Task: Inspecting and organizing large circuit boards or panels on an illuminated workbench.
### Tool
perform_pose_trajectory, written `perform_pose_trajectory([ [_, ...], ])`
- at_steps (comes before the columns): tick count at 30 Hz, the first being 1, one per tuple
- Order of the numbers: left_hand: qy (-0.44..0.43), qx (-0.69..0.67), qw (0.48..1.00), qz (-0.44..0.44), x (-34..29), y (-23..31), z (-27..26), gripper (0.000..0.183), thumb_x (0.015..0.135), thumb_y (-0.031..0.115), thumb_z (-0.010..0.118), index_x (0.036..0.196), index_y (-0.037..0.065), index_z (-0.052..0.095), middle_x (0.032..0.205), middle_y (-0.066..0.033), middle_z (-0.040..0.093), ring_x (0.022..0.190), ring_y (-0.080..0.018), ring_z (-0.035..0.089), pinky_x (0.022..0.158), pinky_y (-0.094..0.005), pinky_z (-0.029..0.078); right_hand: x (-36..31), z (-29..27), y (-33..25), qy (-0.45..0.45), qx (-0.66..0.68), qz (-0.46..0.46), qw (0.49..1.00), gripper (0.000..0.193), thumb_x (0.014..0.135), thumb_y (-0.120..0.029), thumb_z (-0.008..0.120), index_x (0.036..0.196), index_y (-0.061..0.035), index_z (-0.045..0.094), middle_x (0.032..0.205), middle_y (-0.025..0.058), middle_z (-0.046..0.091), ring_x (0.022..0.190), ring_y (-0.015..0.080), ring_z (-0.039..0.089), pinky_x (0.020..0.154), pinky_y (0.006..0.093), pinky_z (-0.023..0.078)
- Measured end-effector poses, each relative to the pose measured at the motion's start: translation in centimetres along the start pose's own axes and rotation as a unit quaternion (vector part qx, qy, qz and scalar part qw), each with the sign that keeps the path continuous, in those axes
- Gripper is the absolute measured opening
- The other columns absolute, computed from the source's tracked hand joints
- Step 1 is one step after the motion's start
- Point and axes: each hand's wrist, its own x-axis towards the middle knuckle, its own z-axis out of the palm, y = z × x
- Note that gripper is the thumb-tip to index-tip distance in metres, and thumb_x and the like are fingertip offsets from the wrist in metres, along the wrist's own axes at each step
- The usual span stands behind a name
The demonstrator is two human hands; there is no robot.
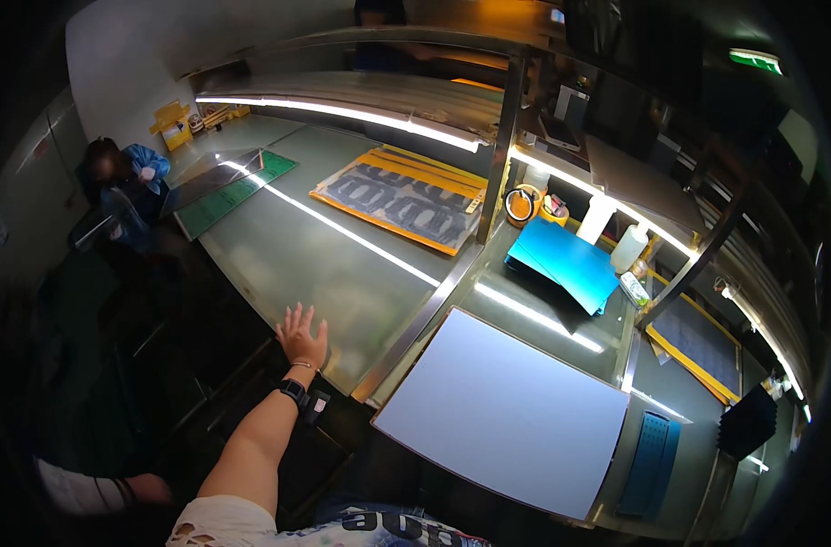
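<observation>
My left hand (303, 337) is stretched out over the front edge of a grey-green worktable (361, 319), palm down and fingers spread, with nothing in it. Whether the fingertips touch the tabletop I cannot tell. A dark watch (294, 393) and a thin bracelet are on that wrist. Right of the hand, past a metal divider (424, 319), lies a large pale panel (511, 410) with a thin dark rim. My right hand is not in view.
Blue sheets (566, 264), white bottles (629, 248) and tape rolls (521, 205) stand behind the panel. Orange-edged patterned sheets (402, 196) lie at the back. A green mat (219, 205) is far left, beside a person in blue (128, 187). A metal post (505, 146) rises between tables.
</observation>
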Motion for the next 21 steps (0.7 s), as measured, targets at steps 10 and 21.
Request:
perform_pose_trajectory([
  [10, -0.001, -0.003, 1.0, -0.002, -0.1, -0.2, 0.4, 0.046, 0.081, 0.037, 0.058, 0.122, 0.019, 0.056, 0.138, -0.0062, 0.042, 0.132, -0.0265, 0.031, 0.107, -0.0516, 0.018, 0.1, -0.1, 0.1, -0.01, 0.002, 0.001, 1.0, 0.02, 0.089, -0.015, 0.052, 0.104, -0.005, 0.06, 0.104, 0.0103, 0.06, 0.092, 0.025, 0.059, 0.079, 0.0348, 0.047],
  [21, -0.024, 0.007, 0.999, 0.035, -0.3, -1.0, -1.7, 0.05, 0.08, 0.034, 0.06, 0.126, 0.015, 0.052, 0.137, -0.0114, 0.042, 0.13, -0.0286, 0.032, 0.107, -0.0478, 0.021, -0.1, 0.0, 0.1, -0.038, -0.025, 0.002, 0.999, 0.022, 0.09, -0.016, 0.052, 0.107, -0.0048, 0.06, 0.106, 0.0095, 0.06, 0.093, 0.0245, 0.059, 0.08, 0.0342, 0.047],
])
